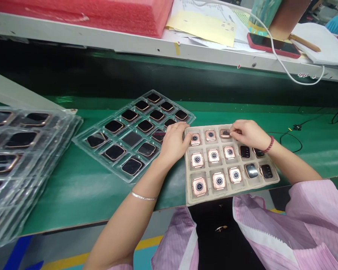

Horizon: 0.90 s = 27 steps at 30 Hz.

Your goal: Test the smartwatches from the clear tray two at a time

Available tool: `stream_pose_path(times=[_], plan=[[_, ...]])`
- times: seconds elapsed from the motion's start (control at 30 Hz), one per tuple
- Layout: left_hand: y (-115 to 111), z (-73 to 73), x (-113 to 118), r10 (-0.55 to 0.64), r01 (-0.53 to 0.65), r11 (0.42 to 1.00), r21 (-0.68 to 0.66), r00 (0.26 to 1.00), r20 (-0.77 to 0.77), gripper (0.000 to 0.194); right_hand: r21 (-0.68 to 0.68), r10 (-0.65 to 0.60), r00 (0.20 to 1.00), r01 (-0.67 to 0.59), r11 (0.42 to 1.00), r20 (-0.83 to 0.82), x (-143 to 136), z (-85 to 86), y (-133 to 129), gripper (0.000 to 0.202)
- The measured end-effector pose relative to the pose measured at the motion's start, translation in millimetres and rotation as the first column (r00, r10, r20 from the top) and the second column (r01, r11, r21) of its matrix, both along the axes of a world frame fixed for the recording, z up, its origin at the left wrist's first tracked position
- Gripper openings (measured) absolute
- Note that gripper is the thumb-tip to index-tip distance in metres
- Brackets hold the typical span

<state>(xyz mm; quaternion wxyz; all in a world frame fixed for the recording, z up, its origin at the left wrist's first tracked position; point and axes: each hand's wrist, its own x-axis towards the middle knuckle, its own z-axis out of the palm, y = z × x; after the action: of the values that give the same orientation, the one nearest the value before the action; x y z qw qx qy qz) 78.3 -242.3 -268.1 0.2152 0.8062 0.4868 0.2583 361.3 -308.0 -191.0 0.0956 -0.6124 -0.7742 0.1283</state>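
A beige moulded tray (189, 191) lies near the bench's front edge, with rows of smartwatch cases in its pockets. Several rose-gold cases (197, 159) show their round sensor backs, while others at the right, such as a dark-faced one (266, 171), show black screens. My left hand (174, 142) grips the tray's upper left corner, its thumb beside the first watch case. With closed fingers, my right hand (249, 133) holds a watch case (224, 133) tilted at a back-row pocket. The hand covers the pockets to its right.
A clear plastic tray (132, 139) of dark-screened watches sits to the left, partly behind my left forearm. Stacked clear trays (42, 150) stand at the far left. A shelf (135, 50) above carries red foam (124, 18), papers and a phone (273, 45). Cables (297, 127) lie at right.
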Motion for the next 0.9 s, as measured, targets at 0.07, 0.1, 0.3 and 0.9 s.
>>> stream_pose_path(times=[0.07,0.1,0.3,0.9], plan=[[-0.7,0.8,0.7,0.0,0.0,1.0,0.002,1.0,0.002,0.04,-0.075,-0.057,0.99,0.048,0.996,-0.126,8.2,4.3,5.2,0.022],[-1.0,1.3,1.0,0.0,0.0,1.0,0.003,1.0,0.005,0.04,-0.128,-0.083,0.984,0.063,0.99,-0.155,12.2,5.5,8.1,0.025],[-0.8,3.8,1.7,-0.022,0.022,0.999,-0.028,1.0,0.003,0.041,-0.268,-0.118,0.982,0.076,0.96,-0.146,24.0,-0.4,20.6,0.032],[-2.5,4.6,1.6,-0.009,0.009,1.0,-0.004,1.0,-0.004,0.04,0.107,0.032,0.997,-0.023,0.994,-0.076,5.6,3.4,-27.1,0.014]])
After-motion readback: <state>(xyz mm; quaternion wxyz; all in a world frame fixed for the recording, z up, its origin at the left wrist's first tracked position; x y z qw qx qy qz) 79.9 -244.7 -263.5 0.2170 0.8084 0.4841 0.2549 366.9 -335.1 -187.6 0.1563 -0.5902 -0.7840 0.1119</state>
